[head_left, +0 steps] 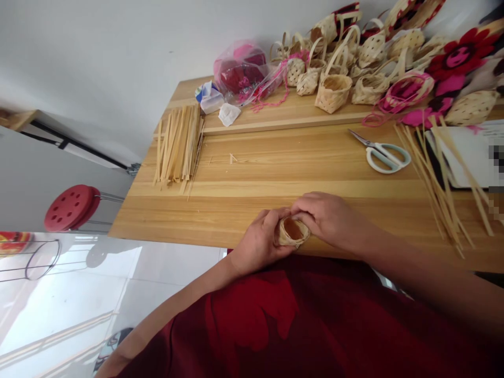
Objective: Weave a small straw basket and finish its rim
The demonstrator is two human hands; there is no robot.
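A small woven basket point(294, 232), round-mouthed and pale, is held upright at the table's front edge. My left hand point(263, 239) wraps round its left side, the thumb along the near side. At the far right part of its rim, my right hand point(325, 218) has its fingers closed on the weave. The right fingertips are partly hidden behind the hand and rim. Beyond the hands, small wood scraps point(233, 158) lie on the wooden table point(252, 178).
Scissors point(388, 156) and loose strips point(441, 184) lie to the right. A bundle of strips point(179, 147) is at the left. Finished baskets point(333, 93), a plastic bag point(242, 73) and tissues point(229, 114) line the raised back. Red stools point(71, 209) stand left of the table.
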